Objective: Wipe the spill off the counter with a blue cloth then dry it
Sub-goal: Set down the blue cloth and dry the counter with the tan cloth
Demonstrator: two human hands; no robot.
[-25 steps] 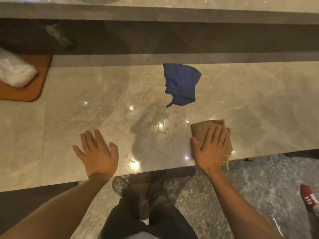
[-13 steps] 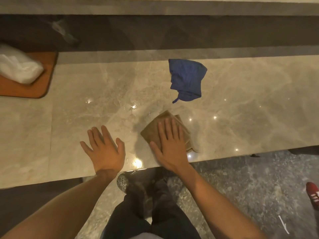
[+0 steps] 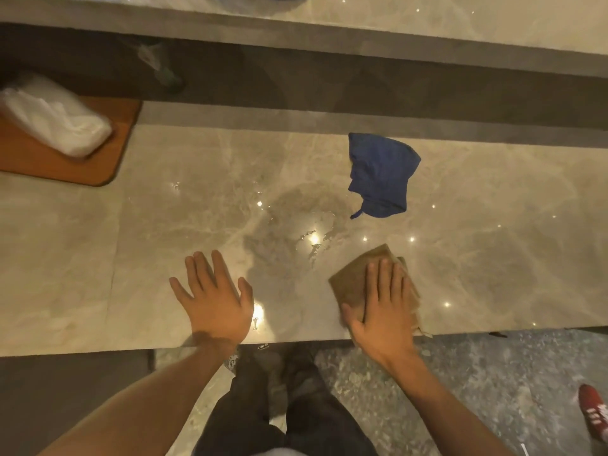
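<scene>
A crumpled blue cloth [image 3: 381, 174] lies alone on the marble counter [image 3: 493, 251], toward the back. My right hand [image 3: 383, 307] presses flat on a folded tan cloth [image 3: 353, 279] near the counter's front edge, below the blue one. My left hand [image 3: 214, 297] rests flat on the counter, fingers spread, holding nothing. Between the hands and the blue cloth a damp, streaky patch [image 3: 296, 232] with small glinting droplets marks the stone.
At the far left a white plastic-wrapped bundle [image 3: 56, 118] sits on an orange-brown wooden board [image 3: 65, 166]. A raised ledge [image 3: 362, 28] runs along the back. My dark trousers [image 3: 279, 406] and the speckled floor show below; another person's red shoe [image 3: 592, 413] is at the lower right.
My right hand slid the tan cloth left over the wet patch, then back right to the front edge. The left hand and the blue cloth stayed put.
</scene>
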